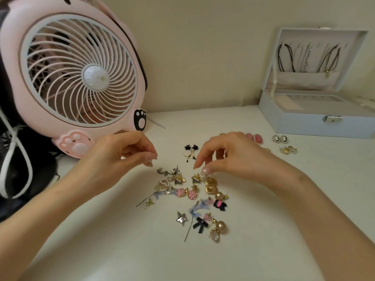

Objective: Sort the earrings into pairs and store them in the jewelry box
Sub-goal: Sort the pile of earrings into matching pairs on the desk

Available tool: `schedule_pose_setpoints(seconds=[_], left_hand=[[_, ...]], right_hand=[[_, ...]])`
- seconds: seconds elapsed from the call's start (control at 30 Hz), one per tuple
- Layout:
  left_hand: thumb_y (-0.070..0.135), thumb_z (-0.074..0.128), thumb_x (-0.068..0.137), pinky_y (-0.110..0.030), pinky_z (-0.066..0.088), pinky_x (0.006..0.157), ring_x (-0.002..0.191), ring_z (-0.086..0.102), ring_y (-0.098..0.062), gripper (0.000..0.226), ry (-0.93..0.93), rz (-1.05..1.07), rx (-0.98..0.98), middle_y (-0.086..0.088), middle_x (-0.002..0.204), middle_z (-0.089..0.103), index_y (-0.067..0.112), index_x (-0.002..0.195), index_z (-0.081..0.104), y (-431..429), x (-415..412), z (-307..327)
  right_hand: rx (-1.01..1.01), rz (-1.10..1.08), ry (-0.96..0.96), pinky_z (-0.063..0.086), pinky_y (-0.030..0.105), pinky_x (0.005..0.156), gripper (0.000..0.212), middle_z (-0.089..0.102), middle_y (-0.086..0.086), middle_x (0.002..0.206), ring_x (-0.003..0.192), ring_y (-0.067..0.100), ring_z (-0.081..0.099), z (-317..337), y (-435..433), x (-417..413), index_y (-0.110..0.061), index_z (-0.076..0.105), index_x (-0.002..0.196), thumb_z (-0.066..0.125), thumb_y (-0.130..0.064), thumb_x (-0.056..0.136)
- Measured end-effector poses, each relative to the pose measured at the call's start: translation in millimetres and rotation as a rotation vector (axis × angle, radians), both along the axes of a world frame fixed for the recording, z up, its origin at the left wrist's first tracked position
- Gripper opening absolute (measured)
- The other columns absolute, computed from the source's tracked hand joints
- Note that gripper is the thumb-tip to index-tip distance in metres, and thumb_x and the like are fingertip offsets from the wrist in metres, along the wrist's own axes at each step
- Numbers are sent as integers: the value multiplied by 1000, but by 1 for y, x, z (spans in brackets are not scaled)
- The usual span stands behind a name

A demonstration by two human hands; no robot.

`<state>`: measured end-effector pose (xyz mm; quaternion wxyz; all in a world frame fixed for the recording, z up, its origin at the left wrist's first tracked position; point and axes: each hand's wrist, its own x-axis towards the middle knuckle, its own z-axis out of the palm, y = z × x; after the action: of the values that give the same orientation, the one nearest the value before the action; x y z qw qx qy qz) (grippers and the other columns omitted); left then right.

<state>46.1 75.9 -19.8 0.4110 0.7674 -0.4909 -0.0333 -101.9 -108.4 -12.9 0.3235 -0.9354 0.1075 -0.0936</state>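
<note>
**Box at two o'clock, right hand nearer**

Our right hand [227, 157] curls over the gold star earring [196, 178] at the earring pile's [191, 194] twelve o'clock edge; we cannot tell if it pinches yet. Our left hand [125, 157] closes its fingertips, on what we cannot tell. The open jewelry box [304, 120] lies at two o'clock, well apart.
</note>
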Motion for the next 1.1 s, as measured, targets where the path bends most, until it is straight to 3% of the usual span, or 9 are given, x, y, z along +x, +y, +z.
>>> schedule_pose_setpoints(seconds=[0.1,0.37,0.57,0.7,0.8,0.9,1.0,1.1], left_hand=[[12,70,77,-18,51,78,77,68,-5,12,-34,-13,20,7,79,71,23,79,69,1,1,-2],[14,74,73,-22,50,80,81,65,-8,17,-91,4,36,6,84,69,28,79,68,2,1,-3],[15,70,71,-15,53,66,67,69,-11,10,96,-31,-78,-1,75,71,12,80,67,-3,-5,1],[28,64,68,-16,54,67,67,69,-10,22,118,-64,-83,-2,77,72,10,81,68,-2,-8,2],[30,62,69,-12,52,66,66,69,-7,25,115,-55,-77,0,77,72,9,82,68,-3,-8,1],[32,62,70,-14,53,67,67,68,-7,25,104,-52,-71,2,77,72,11,83,68,-3,-8,1],[34,62,69,-21,55,72,70,69,-9,24,98,-67,-61,2,78,72,15,82,67,-3,-8,0],[32,65,67,-30,56,79,74,70,-13,20,113,-100,-56,1,78,72,18,82,67,-3,-10,0]], right_hand=[[1,27,3,39,12,61,13,65,-6,78,61,-1,46,-3,0,1,-30,73,79,78,-19,73],[-80,-41,-7,38,6,60,9,62,-9,74,62,-5,48,-8,-7,4,-28,73,81,75,-20,77],[-104,-5,18,38,17,57,6,62,-10,73,57,-2,47,-13,-1,6,-30,72,80,75,-26,77],[130,186,8,40,21,61,11,61,-11,79,62,0,43,-5,17,1,-32,73,80,78,-27,72],[46,363,107,48,32,70,13,60,-9,79,76,11,54,-13,31,2,-30,73,81,79,-27,70],[59,352,121,52,37,71,9,63,-9,76,77,22,62,-18,36,4,-21,72,72,80,-20,70],[137,300,-13,50,28,74,10,67,-10,76,78,13,61,-10,34,1,-19,70,67,78,-17,72],[387,235,-196,56,31,74,11,73,3,85,77,17,68,2,28,-4,-8,64,71,74,-6,76]])
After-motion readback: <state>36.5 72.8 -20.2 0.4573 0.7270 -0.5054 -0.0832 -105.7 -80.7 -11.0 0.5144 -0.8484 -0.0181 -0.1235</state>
